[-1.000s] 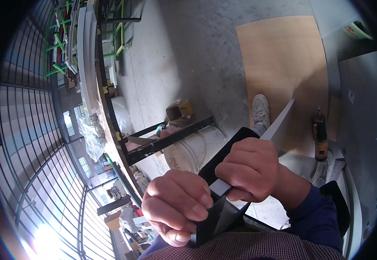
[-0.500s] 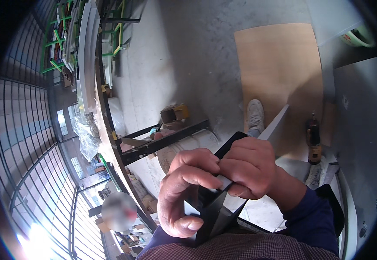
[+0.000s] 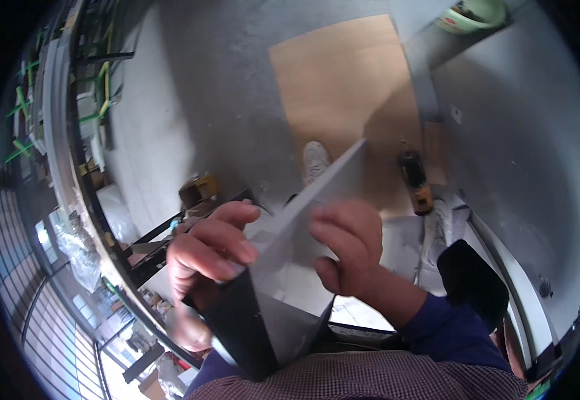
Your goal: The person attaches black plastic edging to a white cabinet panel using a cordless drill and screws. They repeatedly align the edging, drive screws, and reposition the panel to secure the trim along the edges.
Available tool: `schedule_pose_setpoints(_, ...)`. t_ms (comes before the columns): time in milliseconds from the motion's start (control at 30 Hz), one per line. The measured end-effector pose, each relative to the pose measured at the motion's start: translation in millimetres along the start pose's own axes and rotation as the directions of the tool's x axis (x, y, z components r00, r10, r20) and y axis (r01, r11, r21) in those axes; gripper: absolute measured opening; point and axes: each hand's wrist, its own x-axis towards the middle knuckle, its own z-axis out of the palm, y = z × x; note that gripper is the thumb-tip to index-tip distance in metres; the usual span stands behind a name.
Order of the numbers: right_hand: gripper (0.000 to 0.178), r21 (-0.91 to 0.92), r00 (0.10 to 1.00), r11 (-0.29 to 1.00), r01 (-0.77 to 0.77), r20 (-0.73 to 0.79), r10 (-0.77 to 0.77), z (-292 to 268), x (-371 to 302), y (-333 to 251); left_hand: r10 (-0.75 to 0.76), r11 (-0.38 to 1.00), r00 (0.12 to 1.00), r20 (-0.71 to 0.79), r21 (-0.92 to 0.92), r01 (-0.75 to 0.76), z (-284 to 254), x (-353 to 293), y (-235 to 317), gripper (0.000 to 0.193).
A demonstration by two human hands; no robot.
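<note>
A long angular profile [image 3: 242, 327], black on its near face and pale grey along its side, slants from my waist out toward the floor ahead. My left hand [image 3: 210, 250] is closed round its near black end, fingers bent over the top edge, the thumb low on the left and blurred. Just right of the pale grey side hovers my right hand [image 3: 353, 247], fingers loosely curled and apart from the thumb, with nothing seen between them. Motion smears its fingertips, and I cannot tell whether they touch the profile.
A brown board [image 3: 350, 80] lies on the grey floor ahead. On it stands a black and yellow power drill [image 3: 415, 183], near my shoe [image 3: 436, 230]. A rack of long profiles [image 3: 56, 113] runs along the left. A pale green bucket [image 3: 473, 17] sits far right; a grey panel [image 3: 516, 147] stands right.
My right hand has let go of the profile and moved off it. The profile has swung so more of its pale side shows, my left hand still on it. The whole view has turned.
</note>
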Motion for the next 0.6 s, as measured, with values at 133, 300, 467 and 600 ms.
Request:
schedule_pose_setpoints(133,0.024,-0.041,0.715,0.715,-0.698,0.009,0.699,3,-127,8,-0.045,0.989,0.999,0.021,-0.139,0.048,4,-5,1,0.050)
schedule_pose_setpoints(300,0.038,-0.388,0.330,0.148,-0.910,-0.458,0.826,-40,-261,122,-0.029,0.990,0.999,-0.031,-0.138,0.025,9,-9,0,0.049)
schedule_pose_setpoints(467,0.074,-0.530,0.756,0.548,-0.646,-0.351,0.552,-101,-275,219,-0.066,0.994,0.993,-0.097,-0.090,0.058,20,-6,2,0.048)
schedule_pose_setpoints(600,0.058,-0.102,0.731,0.725,-0.681,-0.142,0.668,-120,-280,264,-0.112,0.991,0.990,-0.086,-0.083,0.105,21,-2,3,0.046)
